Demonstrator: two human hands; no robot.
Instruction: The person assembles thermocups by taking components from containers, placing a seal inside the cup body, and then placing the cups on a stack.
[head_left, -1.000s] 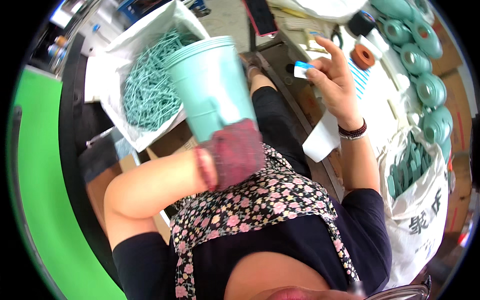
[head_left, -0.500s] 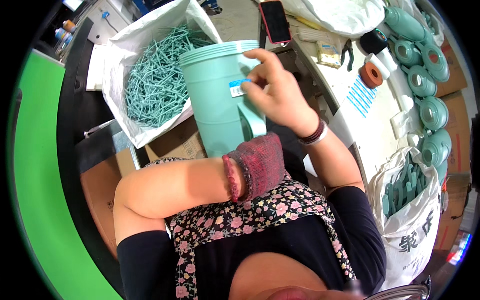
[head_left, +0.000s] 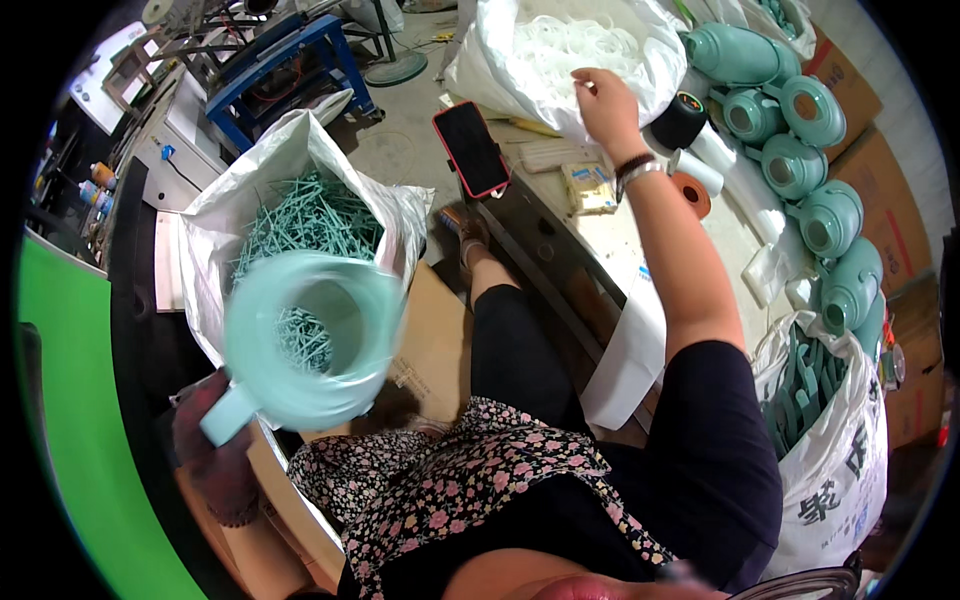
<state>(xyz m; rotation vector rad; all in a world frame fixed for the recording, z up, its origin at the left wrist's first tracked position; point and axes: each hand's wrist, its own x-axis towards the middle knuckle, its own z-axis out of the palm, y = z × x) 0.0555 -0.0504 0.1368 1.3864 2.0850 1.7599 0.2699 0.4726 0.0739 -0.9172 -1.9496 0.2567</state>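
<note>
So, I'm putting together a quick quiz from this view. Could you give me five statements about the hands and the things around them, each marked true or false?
1. The left hand wears a dark glove. True.
2. The right hand wears one too. False: it is bare, with bands at the wrist.
3. The left hand holds the teal handled vessel. True, though motion blurs both.
4. The right hand is at the open white bag of whitish rings. True; whether it touches any is unclear.
5. The phone lies among the teal sticks. False: it is by the left edge of the worktable, apart from them.
</note>
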